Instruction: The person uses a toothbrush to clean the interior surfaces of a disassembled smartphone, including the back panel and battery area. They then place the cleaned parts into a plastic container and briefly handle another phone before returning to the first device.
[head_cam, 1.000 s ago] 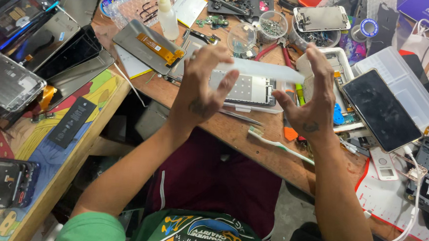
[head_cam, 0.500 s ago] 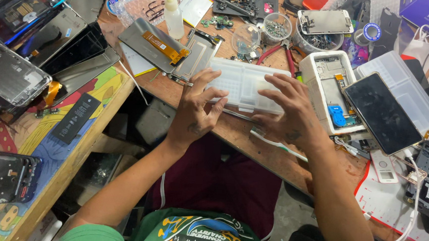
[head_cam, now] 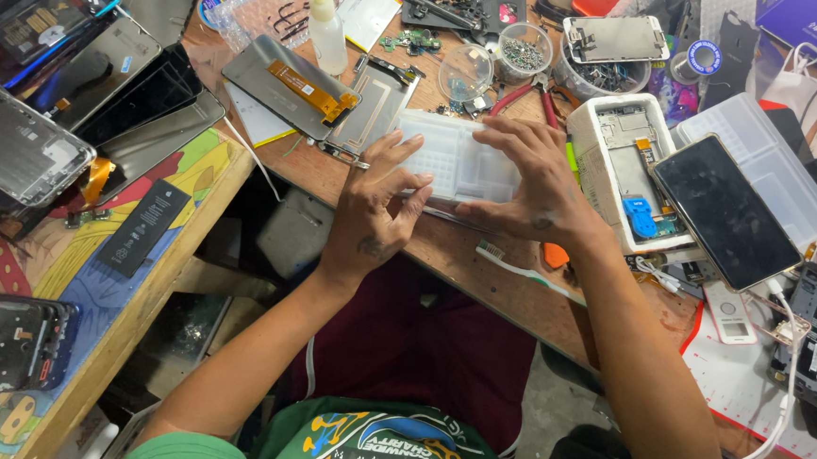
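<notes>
A white compartmented plastic tray lies flat on the wooden workbench in front of me. My left hand rests at its near left corner, fingers spread and touching its edge. Over the tray's right side my right hand lies palm down, fingers pressing on it. Neither hand lifts anything. A white toothbrush lies just below my right wrist.
Phone back panels and screens, a white glue bottle, red-handled pliers, screw cups, a white box with an open phone, and a dark phone on a clear case crowd the bench. Dismantled phones cover a side table at left.
Both hands came down from mid-air holding the white tray and laid it flat on the bench; they now press on it.
</notes>
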